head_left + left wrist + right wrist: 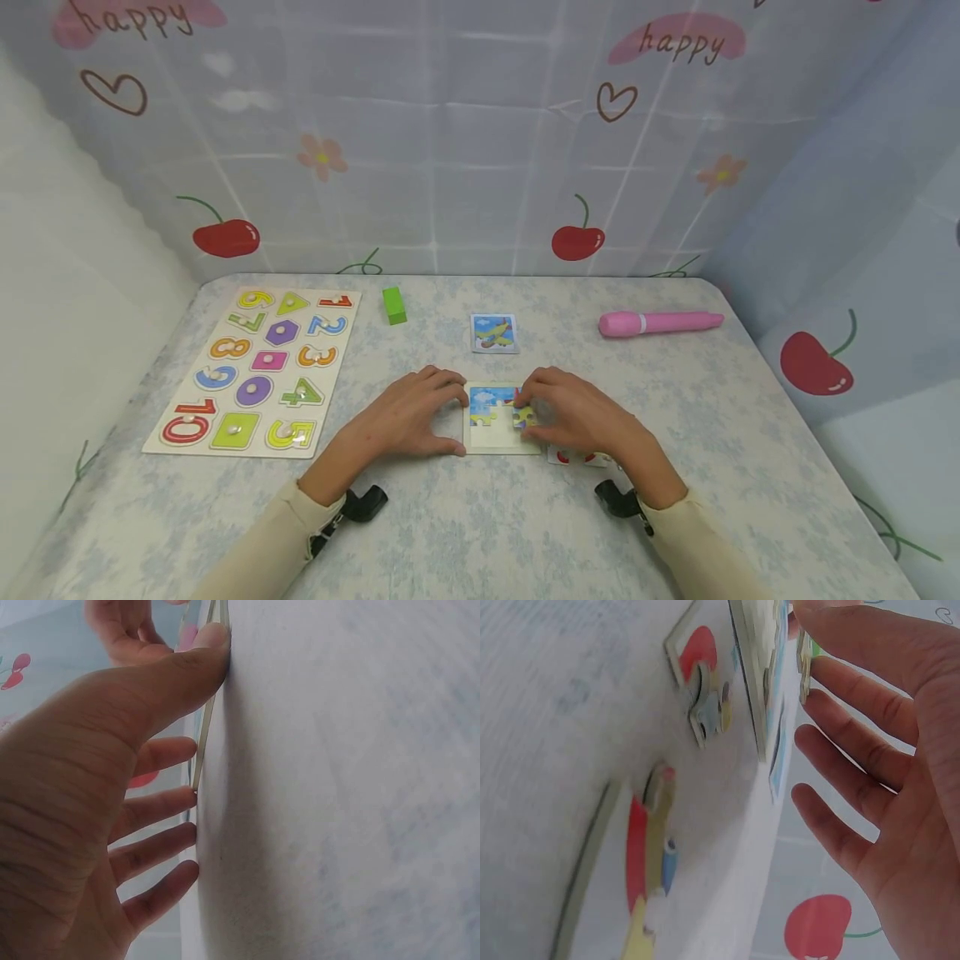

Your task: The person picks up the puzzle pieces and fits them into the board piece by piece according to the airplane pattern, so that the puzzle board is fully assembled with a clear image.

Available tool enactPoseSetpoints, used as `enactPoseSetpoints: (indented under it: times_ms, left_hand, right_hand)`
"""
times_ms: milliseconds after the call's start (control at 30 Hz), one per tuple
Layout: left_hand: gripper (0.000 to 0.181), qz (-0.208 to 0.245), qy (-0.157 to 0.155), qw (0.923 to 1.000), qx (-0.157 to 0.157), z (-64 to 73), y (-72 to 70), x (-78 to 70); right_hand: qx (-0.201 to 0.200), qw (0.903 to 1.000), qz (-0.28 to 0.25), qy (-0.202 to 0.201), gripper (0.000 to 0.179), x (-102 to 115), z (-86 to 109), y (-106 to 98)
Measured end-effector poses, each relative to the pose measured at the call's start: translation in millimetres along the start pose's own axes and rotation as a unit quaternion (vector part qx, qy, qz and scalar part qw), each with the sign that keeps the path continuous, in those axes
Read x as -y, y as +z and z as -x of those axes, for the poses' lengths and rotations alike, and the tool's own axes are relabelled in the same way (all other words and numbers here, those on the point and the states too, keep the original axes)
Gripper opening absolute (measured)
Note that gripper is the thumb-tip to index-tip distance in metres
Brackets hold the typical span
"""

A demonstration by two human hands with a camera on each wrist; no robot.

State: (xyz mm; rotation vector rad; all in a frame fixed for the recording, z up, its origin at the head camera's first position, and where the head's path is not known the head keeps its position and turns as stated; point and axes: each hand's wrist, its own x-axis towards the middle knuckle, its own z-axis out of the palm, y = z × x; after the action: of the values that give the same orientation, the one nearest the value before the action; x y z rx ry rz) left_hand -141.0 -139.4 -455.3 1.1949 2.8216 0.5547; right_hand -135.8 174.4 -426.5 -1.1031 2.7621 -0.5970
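A small jigsaw puzzle board lies in front of me, with blue sky pieces fitted along its top. My left hand rests at the board's left edge, thumb by the lower corner and fingers farther up. In the left wrist view, its thumb and fingertips touch the board's thin edge. Over the right part of the board, my right hand pinches a jigsaw piece between thumb and fingers. Loose jigsaw pieces with red patches lie on the table beside the board, partly hidden below my right hand in the head view.
Behind the board lies a square airplane picture. A green block sits farther back on the left. At the left is a number-and-shape peg board; a pink pen-shaped object lies back right. Printed curtains surround the table.
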Motion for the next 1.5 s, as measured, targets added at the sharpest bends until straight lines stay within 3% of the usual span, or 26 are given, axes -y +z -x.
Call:
enactPoseSetpoints:
  times_ms: [567,1500]
  left_hand:
    - [0.062,-0.003,-0.003,0.9999,0.01,-1.2,0.4,1.3]
    - [0.062,-0.005,0.0,1.0,0.005,-1.8,0.5,2.3]
  right_hand:
    - [0.028,0.9996,0.004,0.003,0.035,6.9,-22.7,12.3]
    - [0.019,0.9997,0.014,-0.002,0.028,8.7,-30.7,19.6]
